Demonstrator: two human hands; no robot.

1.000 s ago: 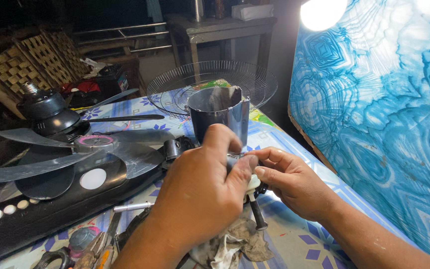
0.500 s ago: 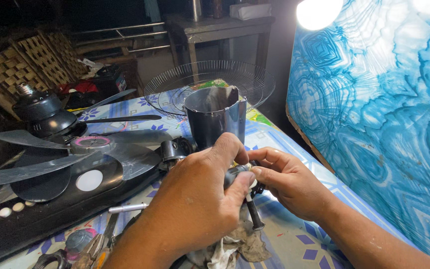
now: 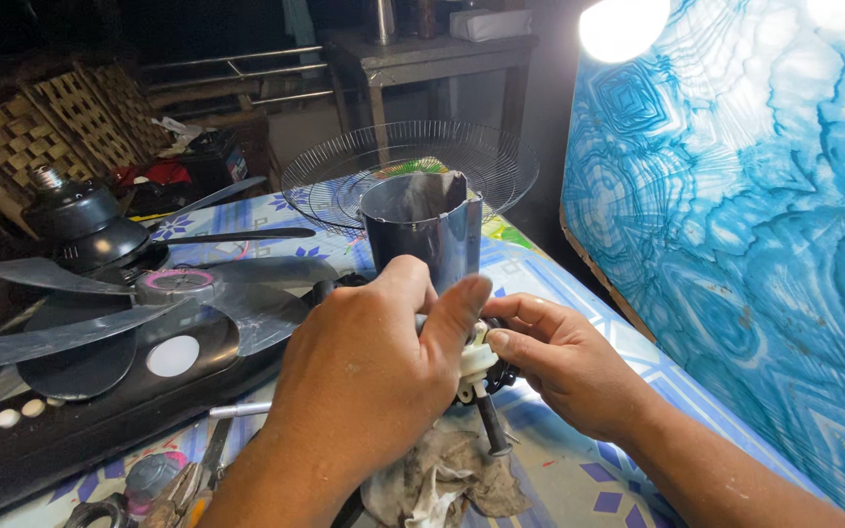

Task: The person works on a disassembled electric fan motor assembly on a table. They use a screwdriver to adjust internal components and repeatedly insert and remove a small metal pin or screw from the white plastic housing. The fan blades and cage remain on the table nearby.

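Observation:
My left hand (image 3: pixel 369 357) wraps over a small fan motor part (image 3: pixel 479 360), mostly hiding it; a white piece and a dark shaft (image 3: pixel 491 420) stick out below. My right hand (image 3: pixel 564 357) pinches the same part from the right side. Both hands sit just in front of a dark curved motor housing (image 3: pixel 422 230) standing upright on the patterned tablecloth (image 3: pixel 579 479). A dirty rag (image 3: pixel 442 479) lies under the hands.
A grey fan blade (image 3: pixel 178 293) rests on a black fan base (image 3: pixel 80 420) at the left. A wire fan guard (image 3: pixel 413 166) lies behind the housing. Pliers and a screwdriver (image 3: pixel 188 479) lie near the front. A blue patterned panel (image 3: pixel 755 244) stands at the right.
Both hands shifted slightly toward me and lower with the part; my left thumb now points up against the housing. The view moved a little.

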